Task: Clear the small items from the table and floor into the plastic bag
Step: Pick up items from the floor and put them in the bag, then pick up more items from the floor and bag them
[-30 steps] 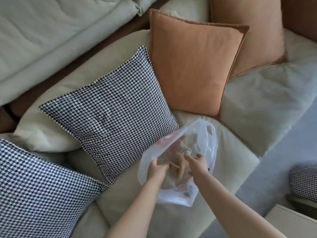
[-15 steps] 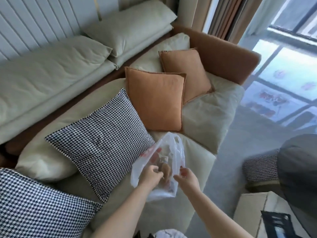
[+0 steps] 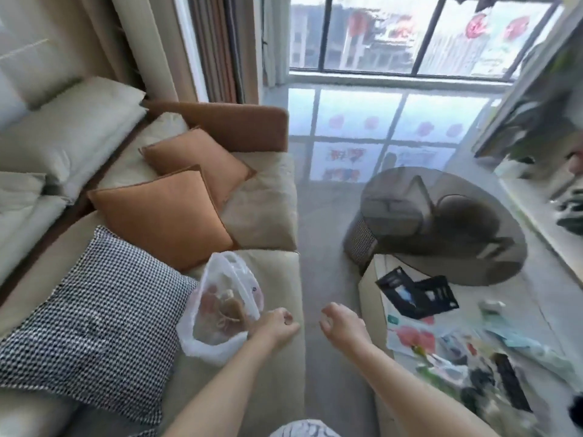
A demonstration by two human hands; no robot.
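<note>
Sitting on the sofa [image 3: 277, 279], plastic bag [image 3: 217, 307] already holding a few small items. Left hand [image 3: 274, 323] pinching its rim; right hand [image 3: 340, 323] hanging loosely curled, gripping nothing. Still cluttering the counter [image 3: 372, 298]: papers and packets [image 3: 419, 294]. Looking partway done.

Beige sofa [image 3: 268, 197] with orange cushions [image 3: 164, 216], grey floor [image 3: 328, 222], bright gridded window [image 3: 410, 36], curtains [image 3: 214, 48].

Translucent white plastic bag [image 3: 220, 310] with tan and reddish contents. Black-and-white houndstooth cushion [image 3: 94, 326]; two burnt-orange cushions [image 3: 164, 216] on a beige sofa [image 3: 268, 200]. Smoky grey-brown glass tabletop [image 3: 441, 228]. Black cards [image 3: 416, 291], red-printed paper [image 3: 413, 339].
</note>
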